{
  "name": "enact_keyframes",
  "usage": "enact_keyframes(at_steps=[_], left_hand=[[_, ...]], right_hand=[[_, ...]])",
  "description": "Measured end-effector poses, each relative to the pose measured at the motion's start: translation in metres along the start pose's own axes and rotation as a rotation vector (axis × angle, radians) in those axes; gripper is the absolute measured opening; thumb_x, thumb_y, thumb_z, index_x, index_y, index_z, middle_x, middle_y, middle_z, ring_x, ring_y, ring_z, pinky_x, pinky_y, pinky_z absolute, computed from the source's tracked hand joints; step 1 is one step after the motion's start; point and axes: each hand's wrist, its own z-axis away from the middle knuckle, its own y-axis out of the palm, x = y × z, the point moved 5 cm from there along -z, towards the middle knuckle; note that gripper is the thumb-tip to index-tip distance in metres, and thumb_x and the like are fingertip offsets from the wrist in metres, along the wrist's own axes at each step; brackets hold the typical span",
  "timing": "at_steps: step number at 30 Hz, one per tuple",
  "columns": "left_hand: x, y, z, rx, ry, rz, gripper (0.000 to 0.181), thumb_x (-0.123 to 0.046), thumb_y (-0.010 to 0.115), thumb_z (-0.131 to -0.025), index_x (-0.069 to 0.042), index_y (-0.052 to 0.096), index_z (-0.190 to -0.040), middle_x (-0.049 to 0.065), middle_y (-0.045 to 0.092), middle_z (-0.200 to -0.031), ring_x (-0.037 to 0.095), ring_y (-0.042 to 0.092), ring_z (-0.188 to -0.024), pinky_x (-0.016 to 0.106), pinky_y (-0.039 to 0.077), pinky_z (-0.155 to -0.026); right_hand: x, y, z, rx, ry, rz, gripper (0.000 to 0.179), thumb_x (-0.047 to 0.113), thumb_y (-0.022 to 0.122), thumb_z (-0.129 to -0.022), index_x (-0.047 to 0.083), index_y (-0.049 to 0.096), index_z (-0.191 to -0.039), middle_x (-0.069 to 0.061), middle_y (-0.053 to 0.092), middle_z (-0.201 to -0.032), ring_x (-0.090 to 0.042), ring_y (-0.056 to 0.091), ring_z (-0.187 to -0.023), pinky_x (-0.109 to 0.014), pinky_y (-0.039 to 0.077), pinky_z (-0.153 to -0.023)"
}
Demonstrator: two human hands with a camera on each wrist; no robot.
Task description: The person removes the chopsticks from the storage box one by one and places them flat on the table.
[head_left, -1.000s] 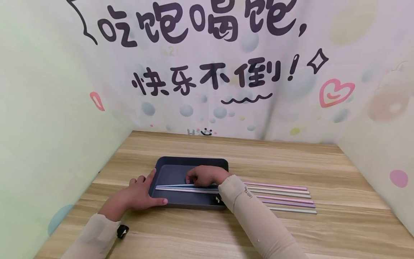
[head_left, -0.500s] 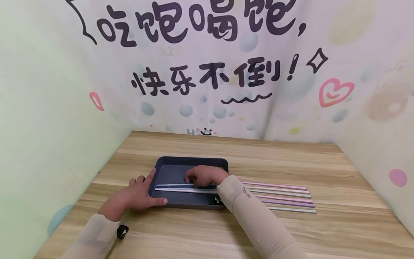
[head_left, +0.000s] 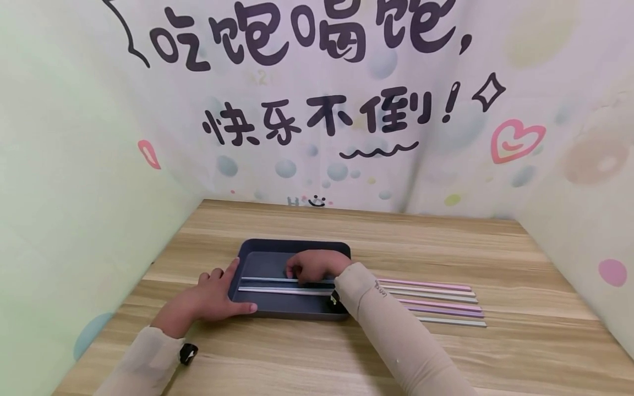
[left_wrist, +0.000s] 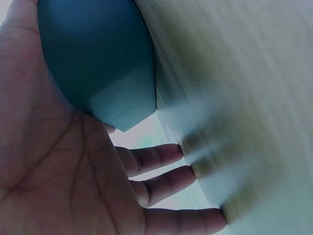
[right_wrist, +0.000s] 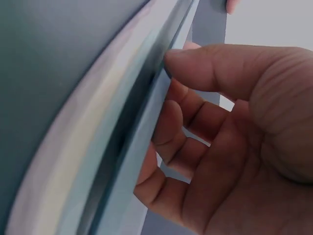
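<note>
A dark blue-grey rectangular tray point(head_left: 277, 311) stands on the table. My left hand point(head_left: 210, 297) rests at its front left corner, index finger along the left side and thumb along the front rim. In the left wrist view the tray's corner point(left_wrist: 107, 73) sits by the palm, fingers point(left_wrist: 168, 191) extended down to the tabletop. My right hand point(head_left: 314, 267) is over the tray, pinching a light-blue chopstick point(right_wrist: 132, 152) between thumb and fingers. Other pale chopsticks point(head_left: 277, 290) lie side by side in the tray, nearer the front; my right wrist and sleeve hide their right ends.
Several pink, cream, purple and pale green chopsticks point(head_left: 436, 294) lie right of the tray on the wood-grain table point(head_left: 446, 242). My right forearm point(head_left: 396, 330) crosses over their left ends. A printed cloth wall point(head_left: 297, 181) stands behind the table, with pale side walls.
The light-blue chopstick's left end has moved back, away from the others in the tray, so a gap shows between them. The right hand has shifted slightly back; the left hand stays put.
</note>
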Motion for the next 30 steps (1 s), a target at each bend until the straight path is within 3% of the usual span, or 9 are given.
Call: enact_keyframes(at_steps=[14, 30], left_hand=[[-0.001, 0.0, 0.0, 0.005, -0.004, 0.005, 0.126, -0.075, 0.069, -0.074, -0.001, 0.01, -0.158, 0.036, 0.036, -0.137, 0.052, 0.035, -0.119, 0.063, 0.042, -0.091], [0.001, 0.001, -0.001, -0.005, -0.006, 0.004, 0.127, -0.076, 0.069, -0.072, 0.0, 0.012, -0.157, 0.035, 0.038, -0.136, 0.051, 0.037, -0.117, 0.062, 0.042, -0.091]], right_hand=[[0.008, -0.009, 0.008, 0.011, -0.018, 0.021, 0.018, -0.003, 0.058, -0.092, 0.008, 0.065, -0.105, -0.005, 0.058, -0.09, -0.015, 0.051, -0.076, -0.027, 0.042, -0.066], [0.021, -0.037, 0.033, -0.034, -0.056, 0.039, 0.022, -0.005, 0.056, -0.091, 0.005, 0.065, -0.108, -0.001, 0.055, -0.09, -0.016, 0.051, -0.08, -0.029, 0.043, -0.068]])
